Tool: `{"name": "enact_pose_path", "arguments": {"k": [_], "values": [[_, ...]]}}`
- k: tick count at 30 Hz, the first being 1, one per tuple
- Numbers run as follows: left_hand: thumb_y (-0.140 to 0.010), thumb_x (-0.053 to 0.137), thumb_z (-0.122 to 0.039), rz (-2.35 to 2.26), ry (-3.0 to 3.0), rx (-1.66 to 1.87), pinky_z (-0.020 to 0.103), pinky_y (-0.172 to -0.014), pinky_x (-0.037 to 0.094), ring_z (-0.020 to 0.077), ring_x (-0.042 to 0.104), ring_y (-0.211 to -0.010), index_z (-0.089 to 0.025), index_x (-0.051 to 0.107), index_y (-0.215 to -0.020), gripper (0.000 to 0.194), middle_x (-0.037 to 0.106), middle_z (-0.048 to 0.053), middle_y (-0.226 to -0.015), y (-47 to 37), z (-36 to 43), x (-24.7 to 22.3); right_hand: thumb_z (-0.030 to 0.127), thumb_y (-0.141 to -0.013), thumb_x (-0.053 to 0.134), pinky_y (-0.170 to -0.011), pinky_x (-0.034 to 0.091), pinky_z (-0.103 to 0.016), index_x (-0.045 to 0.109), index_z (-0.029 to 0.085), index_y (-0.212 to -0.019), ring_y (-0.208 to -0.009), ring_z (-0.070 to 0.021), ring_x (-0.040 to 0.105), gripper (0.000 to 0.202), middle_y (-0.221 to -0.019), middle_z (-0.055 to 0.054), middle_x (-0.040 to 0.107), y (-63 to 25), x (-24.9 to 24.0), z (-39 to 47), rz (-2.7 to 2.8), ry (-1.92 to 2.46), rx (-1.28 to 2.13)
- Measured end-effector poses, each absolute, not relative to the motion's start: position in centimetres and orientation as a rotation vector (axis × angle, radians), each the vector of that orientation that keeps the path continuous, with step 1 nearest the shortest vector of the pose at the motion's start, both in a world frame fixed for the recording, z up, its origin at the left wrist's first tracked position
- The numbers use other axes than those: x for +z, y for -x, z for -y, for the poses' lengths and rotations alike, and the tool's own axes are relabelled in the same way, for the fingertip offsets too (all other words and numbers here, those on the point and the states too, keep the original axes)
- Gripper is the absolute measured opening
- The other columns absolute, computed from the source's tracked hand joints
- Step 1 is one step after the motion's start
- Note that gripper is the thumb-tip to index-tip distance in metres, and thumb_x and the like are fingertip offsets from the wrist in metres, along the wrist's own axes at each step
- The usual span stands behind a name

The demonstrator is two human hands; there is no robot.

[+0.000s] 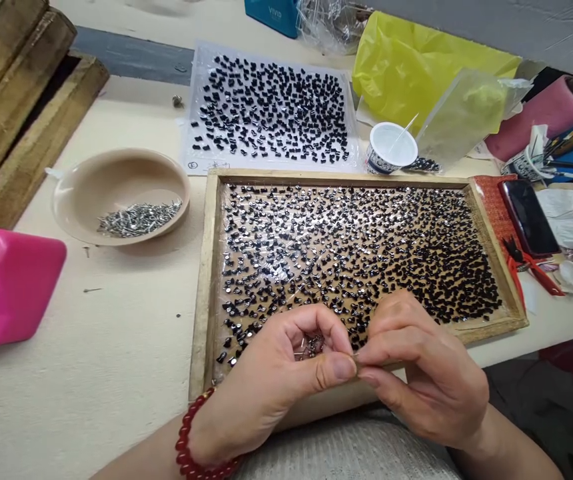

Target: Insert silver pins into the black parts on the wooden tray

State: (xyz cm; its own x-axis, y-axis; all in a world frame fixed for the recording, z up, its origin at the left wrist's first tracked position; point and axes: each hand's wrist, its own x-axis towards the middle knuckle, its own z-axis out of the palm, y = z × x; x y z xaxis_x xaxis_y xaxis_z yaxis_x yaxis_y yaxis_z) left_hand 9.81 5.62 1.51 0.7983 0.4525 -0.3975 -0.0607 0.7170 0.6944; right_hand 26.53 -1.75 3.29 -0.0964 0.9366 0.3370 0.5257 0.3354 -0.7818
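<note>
Red beads circle the wrist of my left hand [286,373]. Its fingers are curled closed around several small metal pins [311,345], which show in the hollow of the palm. Thumb and forefinger of that hand pinch at a thin pin, mostly hidden. My right hand [416,373] is closed in a pinch at the same spot, fingertips meeting the left ones. Both hands hover over the front edge of a wooden-framed tray [201,287]. Rows of small glossy black pieces [346,247] fill this tray. More metal pins [139,219] lie in a beige bowl [116,167] at the left.
Behind the tray, a white sheet [271,163] carries many small black pieces. Beside it stand a white cup [391,150] with a thin stick and a yellow bag [406,67]. Red-handled pliers [541,275] and a phone [529,217] lie right; a pink container [21,287] stands left.
</note>
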Motion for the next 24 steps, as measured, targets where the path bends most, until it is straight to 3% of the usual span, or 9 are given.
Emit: {"name": "enact_pose_path", "arguments": {"k": [19, 24], "values": [[-0.077, 0.068, -0.032, -0.577, -0.865, 0.209, 0.023, -0.065, 0.032, 0.0129, 0.042, -0.070, -0.017, 0.059, -0.074, 0.018, 0.052, -0.001, -0.071, -9.7, -5.8, 1.6, 0.009, -0.077, 0.057, -0.063, 0.044, -0.030, 0.059, 0.017, -0.083, -0.066, -0.0123, 0.054, 0.010, -0.069, -0.001, 0.058, -26.6, 4.0, 1.3, 1.852, 1.337, 0.531], [-0.091, 0.049, -0.036, -0.605, -0.628, 0.290, 0.022, -0.059, 0.034, 0.0099, 0.040, -0.063, -0.017, 0.061, -0.094, 0.023, 0.055, 0.002, -0.080, -10.0, -5.3, 1.7, 0.006, -0.075, 0.059, -0.067, 0.044, -0.032, 0.058, 0.021, -0.084, -0.071, -0.0142, 0.054, 0.017, -0.072, 0.000, 0.058, -28.9, 3.0, 1.0, 1.699, 1.521, 0.318]]}}
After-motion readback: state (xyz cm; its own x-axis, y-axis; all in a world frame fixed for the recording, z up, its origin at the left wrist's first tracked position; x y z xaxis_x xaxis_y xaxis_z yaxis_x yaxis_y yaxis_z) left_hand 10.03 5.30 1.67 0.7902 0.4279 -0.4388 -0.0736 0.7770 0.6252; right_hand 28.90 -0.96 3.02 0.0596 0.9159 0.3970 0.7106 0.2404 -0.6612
